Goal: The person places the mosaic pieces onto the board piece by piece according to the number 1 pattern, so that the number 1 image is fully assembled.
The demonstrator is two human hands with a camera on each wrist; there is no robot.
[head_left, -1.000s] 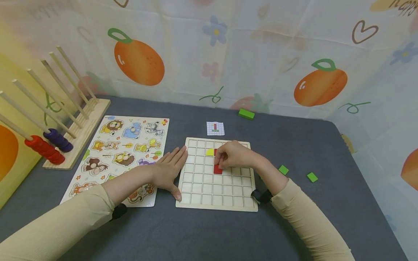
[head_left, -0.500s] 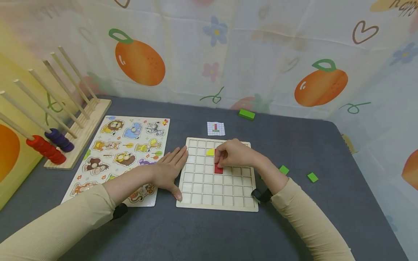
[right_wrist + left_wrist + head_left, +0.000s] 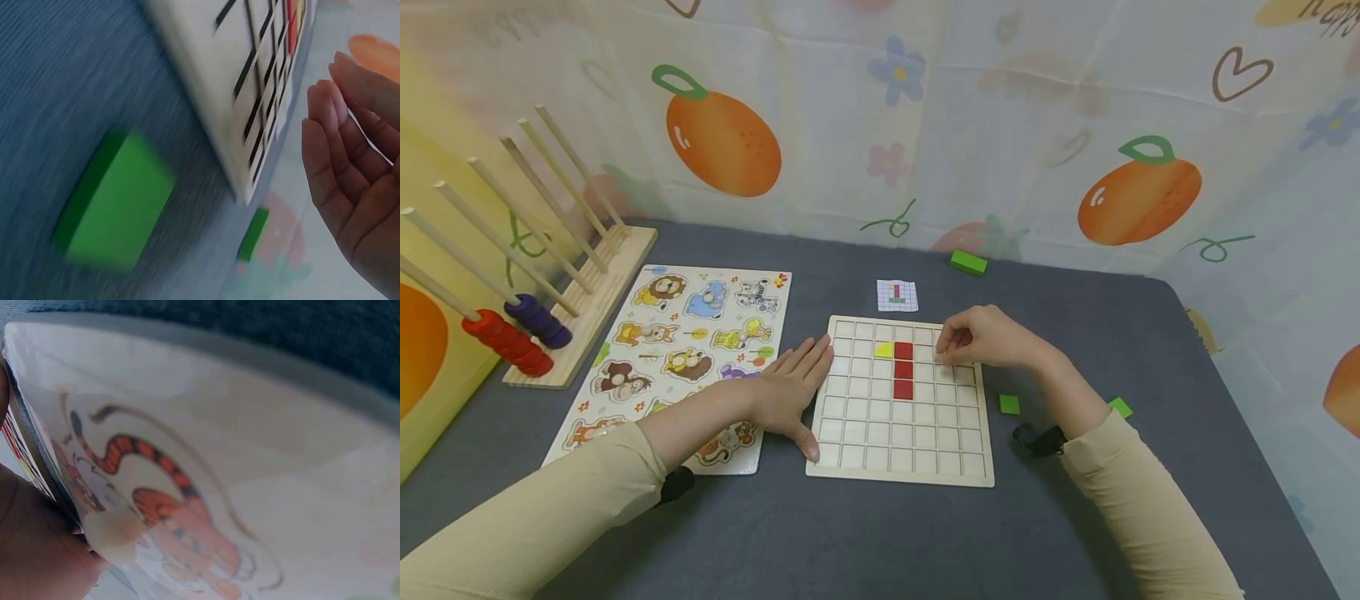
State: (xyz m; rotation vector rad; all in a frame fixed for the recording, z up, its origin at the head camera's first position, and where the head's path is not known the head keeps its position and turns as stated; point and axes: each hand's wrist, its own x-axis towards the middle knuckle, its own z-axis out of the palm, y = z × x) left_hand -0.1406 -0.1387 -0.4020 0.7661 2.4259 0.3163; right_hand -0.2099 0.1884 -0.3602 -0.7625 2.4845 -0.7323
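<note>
Left hand (image 3: 786,400): fingers straight, fingertips and thumb resting at the left edge of the grid board (image 3: 877,435). Right hand (image 3: 988,337): above the board's far right part, fingers loosely bent, fingertips narrowly spaced. Three red tiles (image 3: 903,370) fill one column; a yellow piece (image 3: 883,350) sits left of the topmost. A green tile (image 3: 1009,404) lies just beside the board's right edge.

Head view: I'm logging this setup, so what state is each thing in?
Grid board: flat, partly filled
Red squares: in a column
Yellow piece: in a cell
Green blocks: loose, off the board
Pattern card: lying flat
Animal puzzle: flat
Bead rack: upright, partly beaded
Left hand: resting on board's edge
Right hand: seemingly empty
</note>
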